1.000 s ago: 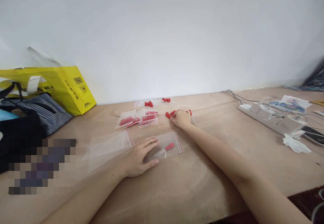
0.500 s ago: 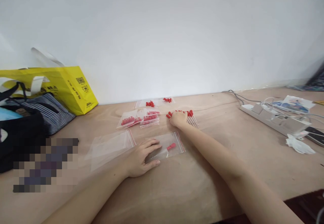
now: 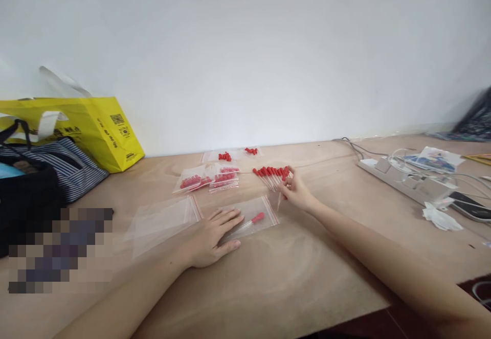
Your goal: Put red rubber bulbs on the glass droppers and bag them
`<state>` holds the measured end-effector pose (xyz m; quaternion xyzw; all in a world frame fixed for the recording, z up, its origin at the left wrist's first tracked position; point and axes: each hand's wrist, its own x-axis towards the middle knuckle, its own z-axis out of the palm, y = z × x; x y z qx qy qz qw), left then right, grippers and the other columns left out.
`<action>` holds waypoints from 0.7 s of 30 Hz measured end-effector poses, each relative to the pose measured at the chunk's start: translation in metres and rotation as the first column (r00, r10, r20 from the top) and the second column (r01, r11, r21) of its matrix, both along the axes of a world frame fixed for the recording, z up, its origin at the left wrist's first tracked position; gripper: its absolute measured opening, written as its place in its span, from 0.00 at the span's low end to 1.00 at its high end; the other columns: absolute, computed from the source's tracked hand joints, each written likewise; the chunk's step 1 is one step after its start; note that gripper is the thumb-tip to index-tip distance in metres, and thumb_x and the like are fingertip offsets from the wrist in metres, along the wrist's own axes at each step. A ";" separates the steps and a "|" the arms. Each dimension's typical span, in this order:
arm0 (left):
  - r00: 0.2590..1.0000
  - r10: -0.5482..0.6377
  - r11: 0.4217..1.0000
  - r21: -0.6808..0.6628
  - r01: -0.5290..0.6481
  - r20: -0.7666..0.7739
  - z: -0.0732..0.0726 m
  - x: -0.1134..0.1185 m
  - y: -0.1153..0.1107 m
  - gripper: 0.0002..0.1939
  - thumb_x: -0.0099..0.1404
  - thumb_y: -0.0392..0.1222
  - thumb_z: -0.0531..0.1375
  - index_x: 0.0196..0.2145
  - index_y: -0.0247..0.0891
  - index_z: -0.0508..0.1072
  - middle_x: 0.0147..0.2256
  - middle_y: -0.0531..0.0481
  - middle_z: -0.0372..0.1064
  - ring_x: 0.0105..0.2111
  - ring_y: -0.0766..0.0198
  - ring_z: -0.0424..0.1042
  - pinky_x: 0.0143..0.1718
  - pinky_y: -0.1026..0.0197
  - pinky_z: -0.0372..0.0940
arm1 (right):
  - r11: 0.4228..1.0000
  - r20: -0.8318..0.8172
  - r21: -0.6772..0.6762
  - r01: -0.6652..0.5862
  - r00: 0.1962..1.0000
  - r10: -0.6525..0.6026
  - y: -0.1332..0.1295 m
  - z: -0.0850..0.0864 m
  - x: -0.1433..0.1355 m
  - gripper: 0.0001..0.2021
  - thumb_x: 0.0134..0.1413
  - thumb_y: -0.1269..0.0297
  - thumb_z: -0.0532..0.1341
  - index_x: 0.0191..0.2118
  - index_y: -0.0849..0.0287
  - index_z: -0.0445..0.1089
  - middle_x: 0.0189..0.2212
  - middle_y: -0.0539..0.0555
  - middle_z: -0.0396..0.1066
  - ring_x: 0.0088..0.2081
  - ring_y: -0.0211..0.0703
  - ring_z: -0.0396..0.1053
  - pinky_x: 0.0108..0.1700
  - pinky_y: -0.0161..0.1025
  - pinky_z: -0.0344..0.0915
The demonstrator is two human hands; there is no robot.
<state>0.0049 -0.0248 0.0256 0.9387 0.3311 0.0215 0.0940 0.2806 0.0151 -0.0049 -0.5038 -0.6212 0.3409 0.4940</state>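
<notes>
My left hand (image 3: 217, 236) lies flat, fingers spread, over the left part of a clear zip bag (image 3: 268, 207). A red-topped dropper (image 3: 258, 218) rests on or in that bag; which, I cannot tell. Farther off, my right hand (image 3: 294, 189) pinches a red-topped dropper (image 3: 284, 194) with its tip pointing down. Just left of those fingers is a fanned row of red-topped droppers (image 3: 269, 171). Another clear zip bag (image 3: 164, 221) lies left of my left hand.
Filled bags (image 3: 223, 179) of red-topped pieces lie mid-table, with small red piles (image 3: 224, 157) behind. A yellow bag (image 3: 118, 134) and black bag (image 3: 30, 206) stand left. A power strip (image 3: 406, 180) with cables and a phone (image 3: 471, 206) are right.
My right hand has moved right and nearer from the left end of the dropper row, and now holds a dropper. My left hand stays flat on the bag. The view has shifted slightly.
</notes>
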 end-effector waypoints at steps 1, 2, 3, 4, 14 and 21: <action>1.000 -0.002 1.000 0.003 0.002 -0.004 0.000 0.000 0.000 0.28 0.63 0.56 0.45 0.58 0.44 0.50 0.60 0.48 0.43 0.58 0.56 0.45 0.57 0.47 0.42 | 1.000 -0.080 -0.016 0.002 0.997 -0.003 -0.007 -0.003 0.003 0.35 0.49 0.63 0.54 0.57 0.58 0.30 0.25 0.45 0.61 0.20 0.34 0.62 0.24 0.34 0.59; 1.000 -0.001 1.000 0.004 0.001 -0.007 0.000 0.000 0.001 0.28 0.63 0.57 0.45 0.58 0.44 0.50 0.60 0.48 0.43 0.58 0.56 0.44 0.57 0.47 0.42 | 0.999 -0.137 -0.036 0.019 0.990 -0.024 -0.012 -0.006 0.003 0.36 0.48 0.63 0.55 0.56 0.57 0.29 0.24 0.44 0.59 0.19 0.33 0.61 0.23 0.34 0.59; 1.000 0.001 1.000 0.002 -0.001 -0.011 0.000 0.001 0.001 0.28 0.63 0.57 0.45 0.58 0.44 0.50 0.60 0.48 0.43 0.58 0.56 0.44 0.57 0.47 0.42 | 0.998 -0.192 -0.050 0.034 0.981 -0.043 -0.016 -0.008 0.002 0.36 0.47 0.63 0.56 0.56 0.57 0.31 0.23 0.43 0.59 0.18 0.33 0.62 0.22 0.33 0.59; 1.000 0.006 1.000 0.000 -0.006 -0.015 0.000 0.001 0.001 0.29 0.63 0.57 0.45 0.58 0.44 0.49 0.60 0.49 0.42 0.58 0.55 0.44 0.57 0.47 0.41 | 0.997 -0.237 -0.065 0.041 0.970 -0.056 -0.020 -0.008 0.000 0.35 0.46 0.63 0.57 0.55 0.56 0.33 0.22 0.42 0.58 0.18 0.33 0.62 0.22 0.33 0.60; 1.000 0.001 1.000 0.000 -0.001 -0.021 -0.003 -0.002 0.003 0.29 0.63 0.57 0.44 0.59 0.46 0.47 0.60 0.51 0.41 0.59 0.57 0.42 0.58 0.49 0.42 | 0.975 -0.500 -0.193 -0.107 0.866 -0.004 -0.034 -0.007 -0.021 0.21 0.42 0.55 0.60 0.40 0.56 0.51 0.23 0.45 0.64 0.23 0.34 0.67 0.28 0.36 0.65; 1.000 0.002 1.000 -0.002 -0.002 -0.030 -0.002 -0.002 0.003 0.29 0.63 0.58 0.44 0.59 0.47 0.45 0.60 0.52 0.40 0.59 0.56 0.43 0.58 0.50 0.42 | 0.941 -0.228 -0.240 -0.239 0.956 0.184 -0.038 -0.009 -0.012 0.18 0.36 0.55 0.65 0.33 0.63 0.67 0.20 0.47 0.65 0.18 0.28 0.58 0.20 0.30 0.56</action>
